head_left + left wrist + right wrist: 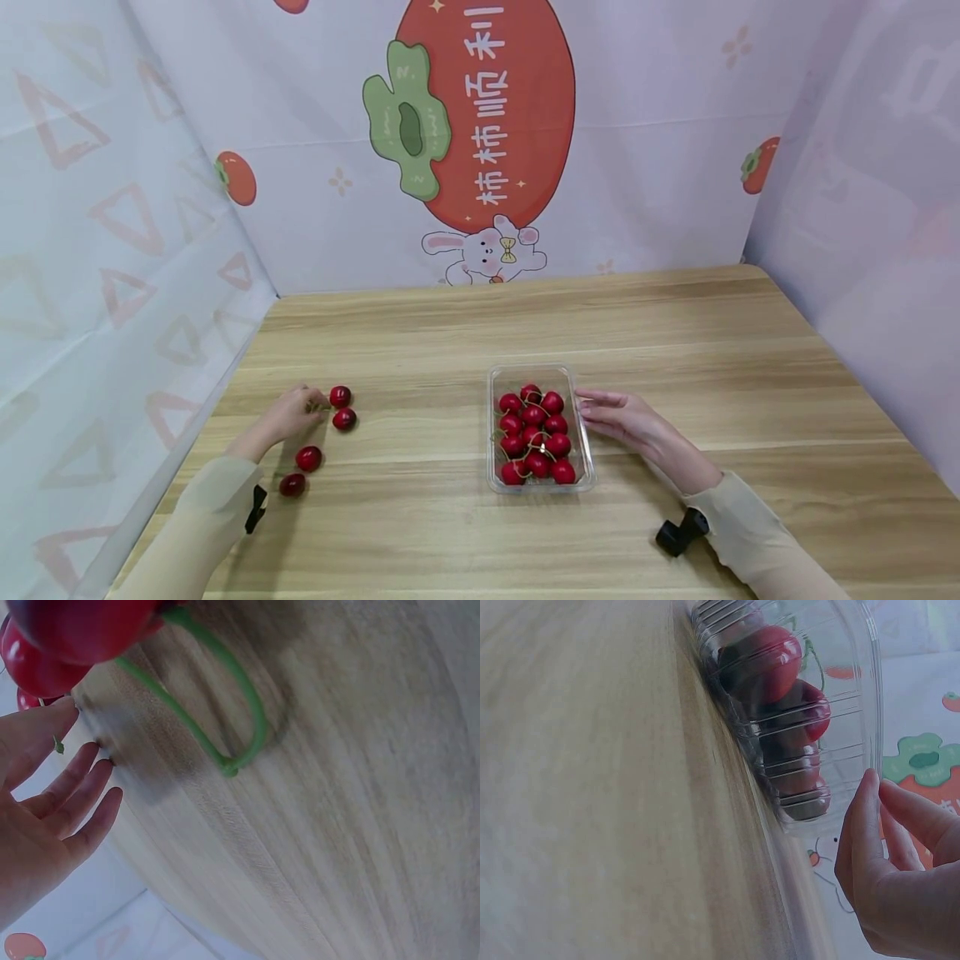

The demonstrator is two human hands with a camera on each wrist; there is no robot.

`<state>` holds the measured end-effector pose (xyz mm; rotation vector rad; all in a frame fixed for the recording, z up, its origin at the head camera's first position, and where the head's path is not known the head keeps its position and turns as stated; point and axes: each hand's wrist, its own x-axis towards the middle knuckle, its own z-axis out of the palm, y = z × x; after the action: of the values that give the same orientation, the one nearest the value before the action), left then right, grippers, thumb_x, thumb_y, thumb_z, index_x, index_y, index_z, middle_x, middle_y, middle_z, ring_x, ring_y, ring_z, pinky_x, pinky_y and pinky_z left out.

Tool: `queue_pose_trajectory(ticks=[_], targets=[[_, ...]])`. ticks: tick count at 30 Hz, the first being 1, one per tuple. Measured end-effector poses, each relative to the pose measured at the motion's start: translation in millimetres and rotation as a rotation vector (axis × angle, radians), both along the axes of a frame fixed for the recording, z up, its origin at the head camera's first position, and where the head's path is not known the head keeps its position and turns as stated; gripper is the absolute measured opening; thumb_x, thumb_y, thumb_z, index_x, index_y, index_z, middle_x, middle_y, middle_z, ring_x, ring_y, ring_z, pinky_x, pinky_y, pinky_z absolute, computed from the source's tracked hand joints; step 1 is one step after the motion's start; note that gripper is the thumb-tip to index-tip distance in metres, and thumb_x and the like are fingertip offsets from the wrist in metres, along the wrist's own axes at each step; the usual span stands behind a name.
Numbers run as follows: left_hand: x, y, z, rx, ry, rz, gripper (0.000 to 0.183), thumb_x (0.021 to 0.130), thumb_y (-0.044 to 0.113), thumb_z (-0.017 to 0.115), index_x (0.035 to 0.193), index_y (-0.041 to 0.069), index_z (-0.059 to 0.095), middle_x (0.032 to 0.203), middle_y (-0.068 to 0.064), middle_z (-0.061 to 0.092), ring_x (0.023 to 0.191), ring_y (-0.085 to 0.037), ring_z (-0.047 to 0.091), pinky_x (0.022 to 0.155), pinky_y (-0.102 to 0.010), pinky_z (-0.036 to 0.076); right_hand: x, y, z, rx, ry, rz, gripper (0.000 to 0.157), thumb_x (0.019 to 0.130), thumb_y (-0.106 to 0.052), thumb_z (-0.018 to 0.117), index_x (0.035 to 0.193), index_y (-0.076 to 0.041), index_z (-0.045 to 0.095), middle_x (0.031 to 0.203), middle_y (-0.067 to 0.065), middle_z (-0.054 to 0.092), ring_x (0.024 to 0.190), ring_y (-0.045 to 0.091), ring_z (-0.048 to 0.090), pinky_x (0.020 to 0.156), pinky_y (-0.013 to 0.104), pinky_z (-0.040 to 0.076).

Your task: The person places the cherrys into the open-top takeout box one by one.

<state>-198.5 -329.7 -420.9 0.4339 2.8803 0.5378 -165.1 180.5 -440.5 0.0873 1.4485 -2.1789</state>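
In the head view, my left hand is at the left of the table, fingertips right beside a dark red cherry. Another cherry lies just below that one. In the left wrist view, a green stem end pokes out at the thumb and forefinger, which pinch it. A clear plastic box of red cherries with stems stands at mid-table. My right hand reaches to its right side; in the right wrist view, thumb and fingertips pinch its rim.
Closer to me on the left lie two more cherries, one above the other; a joined green stem shows large in the left wrist view. Printed cloth walls the wooden table at the back and sides.
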Motion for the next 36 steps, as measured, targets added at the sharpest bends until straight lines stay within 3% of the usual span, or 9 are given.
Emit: queue_pose_trajectory(ticks=[14, 26, 36], targets=[[-1.9, -2.1, -2.1, -0.031, 0.009, 0.011, 0.007, 0.079, 0.002, 0.061, 0.082, -0.003, 0.064, 0.079, -0.010, 0.059, 0.075, -0.025, 0.056, 0.067, -0.040, 0.047, 0.5, -0.4, 0.8, -0.016, 0.006, 0.014, 0.027, 0.078, 0.005, 0.060, 0.098, -0.012, 0.065, 0.091, 0.006, 0.064, 0.085, 0.015, 0.062, 0.081, 0.027, 0.047], [2.3, -3.8, 1.2, -0.019, 0.082, -0.015, 0.007, 0.078, 0.002, 0.063, 0.078, -0.003, 0.067, 0.077, -0.014, 0.064, 0.073, -0.028, 0.059, 0.067, -0.041, 0.048, 0.3, -0.5, 0.9, 0.001, 0.007, 0.007, 0.027, 0.079, 0.006, 0.059, 0.099, -0.011, 0.065, 0.092, 0.005, 0.064, 0.086, 0.014, 0.062, 0.082, 0.027, 0.047], [5.2, -5.5, 7.0, 0.016, 0.127, -0.015, 0.007, 0.078, 0.000, 0.061, 0.077, -0.004, 0.067, 0.074, -0.012, 0.065, 0.067, -0.022, 0.060, 0.059, -0.034, 0.049, 0.0, -0.1, -0.1, 0.010, 0.007, 0.005, 0.027, 0.080, 0.007, 0.057, 0.100, -0.011, 0.065, 0.092, 0.004, 0.064, 0.086, 0.013, 0.061, 0.082, 0.027, 0.047]])
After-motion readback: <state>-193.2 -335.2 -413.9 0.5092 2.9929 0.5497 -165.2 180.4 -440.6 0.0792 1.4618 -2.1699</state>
